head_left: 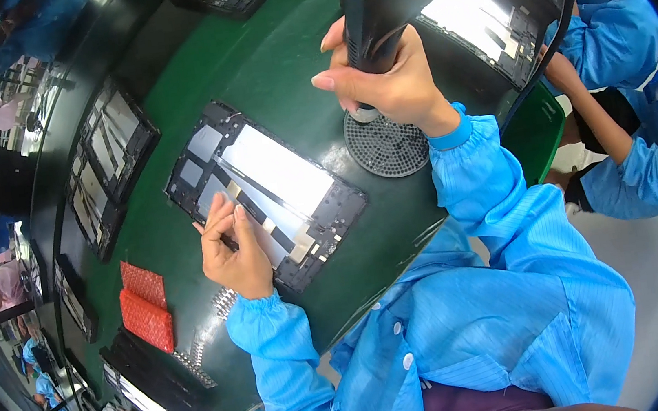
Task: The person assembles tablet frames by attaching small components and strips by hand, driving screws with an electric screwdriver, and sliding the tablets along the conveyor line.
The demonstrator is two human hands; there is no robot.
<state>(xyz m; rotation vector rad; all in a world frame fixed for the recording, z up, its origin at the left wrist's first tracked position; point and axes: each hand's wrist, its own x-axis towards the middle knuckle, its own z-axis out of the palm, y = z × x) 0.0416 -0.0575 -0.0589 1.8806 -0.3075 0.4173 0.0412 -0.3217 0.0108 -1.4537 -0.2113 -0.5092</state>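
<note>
Your right hand (pixel 396 82) grips a black power tool (pixel 385 9) over the perforated disc (pixel 390 150); your left hand (pixel 238 256) curls over the opened tablet (pixel 279 170), grip unclear.

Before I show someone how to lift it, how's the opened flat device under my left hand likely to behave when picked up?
The opened flat device will probably stay stiff, since its black frame looks straight-edged. Lying flat, it seems unlikely to roll or tip. Its shiny pale panel could be slippery.
</note>
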